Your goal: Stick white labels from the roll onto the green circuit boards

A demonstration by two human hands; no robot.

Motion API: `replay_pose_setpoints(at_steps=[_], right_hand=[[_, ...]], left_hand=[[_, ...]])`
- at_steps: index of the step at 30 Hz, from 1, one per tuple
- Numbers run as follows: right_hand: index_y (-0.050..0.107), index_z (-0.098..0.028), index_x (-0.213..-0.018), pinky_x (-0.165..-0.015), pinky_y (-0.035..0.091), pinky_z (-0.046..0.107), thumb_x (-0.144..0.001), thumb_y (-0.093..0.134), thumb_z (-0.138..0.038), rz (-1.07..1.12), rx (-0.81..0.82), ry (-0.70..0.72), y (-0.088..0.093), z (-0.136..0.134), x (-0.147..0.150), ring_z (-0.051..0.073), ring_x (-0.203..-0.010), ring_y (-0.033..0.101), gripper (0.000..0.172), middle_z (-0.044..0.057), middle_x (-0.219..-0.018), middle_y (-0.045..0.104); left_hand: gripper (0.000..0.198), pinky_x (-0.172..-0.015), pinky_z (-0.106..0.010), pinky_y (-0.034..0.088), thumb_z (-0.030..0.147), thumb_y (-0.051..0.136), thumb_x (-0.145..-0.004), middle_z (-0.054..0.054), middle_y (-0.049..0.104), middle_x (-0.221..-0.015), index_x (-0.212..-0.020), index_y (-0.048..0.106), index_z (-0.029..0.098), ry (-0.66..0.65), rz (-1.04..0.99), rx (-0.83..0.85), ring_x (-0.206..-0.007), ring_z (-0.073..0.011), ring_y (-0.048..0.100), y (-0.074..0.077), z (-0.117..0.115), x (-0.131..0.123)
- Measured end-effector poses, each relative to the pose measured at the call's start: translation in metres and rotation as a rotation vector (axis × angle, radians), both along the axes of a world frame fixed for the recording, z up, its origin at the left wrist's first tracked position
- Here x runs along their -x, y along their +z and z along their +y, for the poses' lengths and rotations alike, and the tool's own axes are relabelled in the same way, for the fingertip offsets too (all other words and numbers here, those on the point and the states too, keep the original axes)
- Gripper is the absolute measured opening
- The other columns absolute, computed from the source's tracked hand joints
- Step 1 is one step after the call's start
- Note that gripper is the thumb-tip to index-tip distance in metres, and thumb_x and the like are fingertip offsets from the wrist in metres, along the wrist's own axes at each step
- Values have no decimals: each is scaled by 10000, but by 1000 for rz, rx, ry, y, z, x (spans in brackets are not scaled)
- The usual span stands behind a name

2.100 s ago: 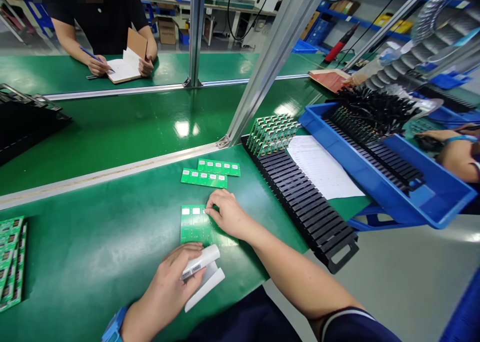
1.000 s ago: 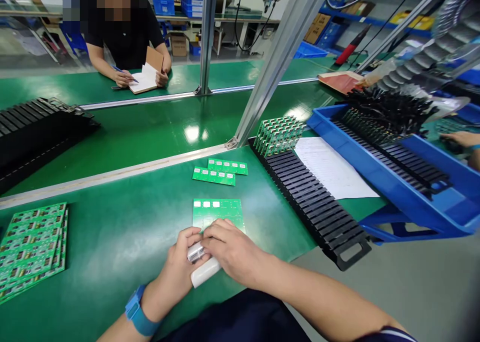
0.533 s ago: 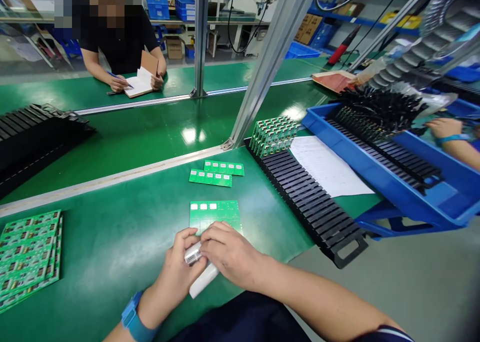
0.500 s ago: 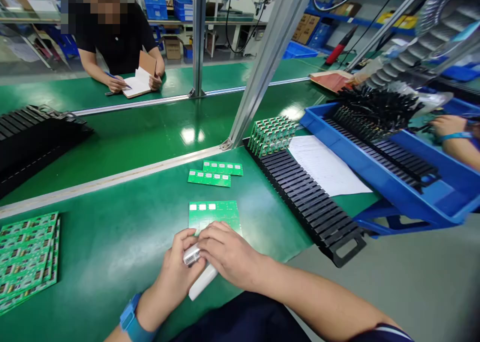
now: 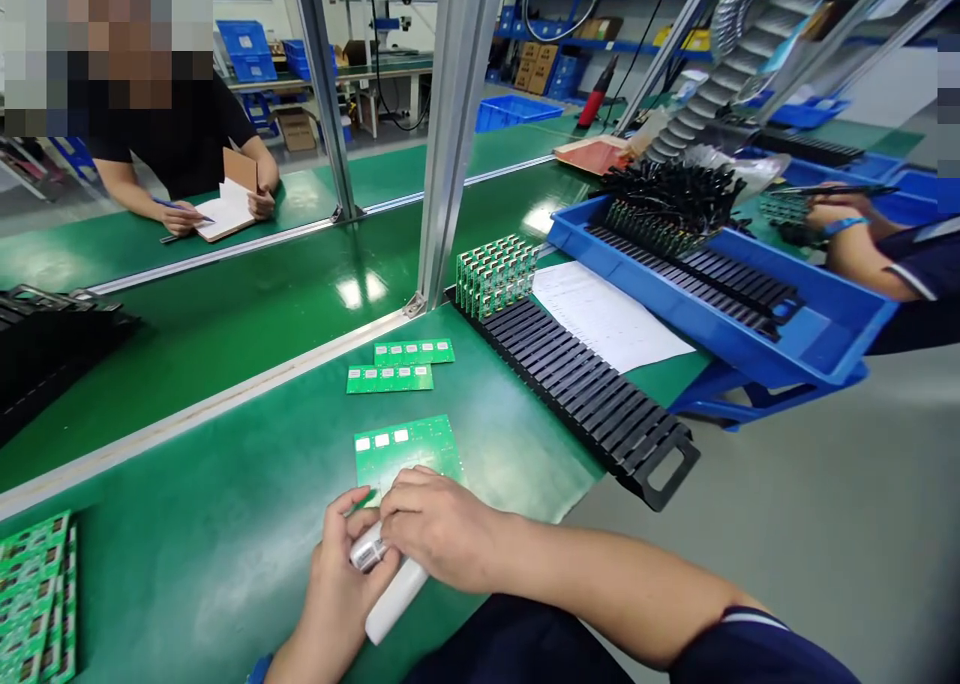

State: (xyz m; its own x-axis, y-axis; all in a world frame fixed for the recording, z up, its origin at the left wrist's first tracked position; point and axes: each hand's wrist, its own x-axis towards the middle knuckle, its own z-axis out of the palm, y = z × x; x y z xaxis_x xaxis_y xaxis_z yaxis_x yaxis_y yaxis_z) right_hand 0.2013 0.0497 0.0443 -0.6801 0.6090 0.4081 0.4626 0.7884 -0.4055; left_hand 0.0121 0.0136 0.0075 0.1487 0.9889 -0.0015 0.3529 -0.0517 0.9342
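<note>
My left hand point(image 5: 337, 574) is closed around a small whitish roll of labels point(image 5: 367, 549), with grey print on its side. A white strip point(image 5: 397, 599) slants down from beneath my fingers toward my body. My right hand point(image 5: 450, 529) is closed too, its fingers bunched against the roll; the fingertips are partly hidden. Just beyond both hands lies a green circuit board panel point(image 5: 420, 444) bearing three white labels along its far left edge. Farther off lie two narrow green circuit boards point(image 5: 390, 379), each with a row of white labels.
A black slotted rack point(image 5: 577, 394) holds several upright circuit boards point(image 5: 495, 274). Behind it are a paper sheet point(image 5: 607, 314) and a blue bin point(image 5: 847, 354). Stacked panels point(image 5: 34, 594) lie at left. A metal post point(image 5: 454, 134) rises ahead. One person writes opposite; another works at right.
The view has swung to the right, so the bench items sit farther left. Both hands keep hold of the roll, in nearly the same pose.
</note>
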Motion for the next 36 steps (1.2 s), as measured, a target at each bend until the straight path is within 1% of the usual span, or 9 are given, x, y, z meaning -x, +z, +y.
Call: replay_pose_setpoints(at_steps=[6,9,13,15,17,19,21,26,36], right_hand=[[651,-170,-868,-794,483,339,-985,588,-146,60,79,-67,0,-4,0,182,-866,568,135,44,-948,692],[640,-177,-835,-778,480,348,-997,547,-126,81,66,-75,0,-8,3,184,-854,568,194,44,-936,690],[643,-171,-882,-821,505,359,-998,557,-137,201,105,-52,10,-9,-5,194,-905,587,149,69,-977,682],[650,-178,-934,-893,512,375,-998,580,-157,283,212,-84,15,-1,-17,196,-974,604,97,78,-1044,680],[653,-194,-930,-945,503,398,-998,593,-174,333,318,-207,15,17,-34,202,-1041,617,93,79,-1089,680],[654,-194,-883,-960,499,412,-981,616,-176,335,409,-355,7,39,-52,212,-1057,633,107,82,-1078,688],[652,-183,-829,-948,501,408,-953,639,-153,303,493,-435,-4,60,-64,214,-1024,648,128,82,-1032,695],[652,-177,-809,-940,487,392,-925,662,-127,214,577,-385,-24,79,-67,203,-977,641,127,66,-979,699],[643,-180,-838,-983,441,411,-938,679,-123,61,588,-337,-19,78,-64,191,-966,608,121,43,-971,674]], left_hand=[[504,-675,-320,593,272,670,-843,-15,773,-903,-1275,412,247,-50,55,-30,-732,-190,756,6,4,1],[506,-632,-296,585,246,659,-834,8,765,-853,-1273,407,244,-46,52,-26,-662,-172,739,10,6,-2],[504,-636,-283,593,220,676,-842,-1,772,-874,-1268,409,245,-48,59,-29,-706,-176,752,12,7,0],[494,-647,-280,606,237,680,-877,-8,781,-914,-1290,410,256,-73,45,-71,-731,-175,762,9,6,2],[479,-698,-297,629,246,667,-920,-24,792,-978,-1329,418,270,-126,48,-153,-795,-183,779,4,5,4],[481,-787,-337,647,238,666,-937,-47,797,-1049,-1361,442,275,-176,83,-268,-895,-207,789,-2,4,4],[456,-857,-372,650,228,664,-943,-67,795,-1089,-1360,484,267,-199,132,-364,-965,-232,788,-5,4,3],[369,-883,-373,662,223,649,-950,-104,775,-1166,-1307,556,244,-225,191,-424,-1032,-255,778,-6,8,-1],[299,-869,-373,673,307,630,-986,-94,777,-1158,-1275,582,251,-235,210,-395,-1026,-257,781,-3,11,-1]])
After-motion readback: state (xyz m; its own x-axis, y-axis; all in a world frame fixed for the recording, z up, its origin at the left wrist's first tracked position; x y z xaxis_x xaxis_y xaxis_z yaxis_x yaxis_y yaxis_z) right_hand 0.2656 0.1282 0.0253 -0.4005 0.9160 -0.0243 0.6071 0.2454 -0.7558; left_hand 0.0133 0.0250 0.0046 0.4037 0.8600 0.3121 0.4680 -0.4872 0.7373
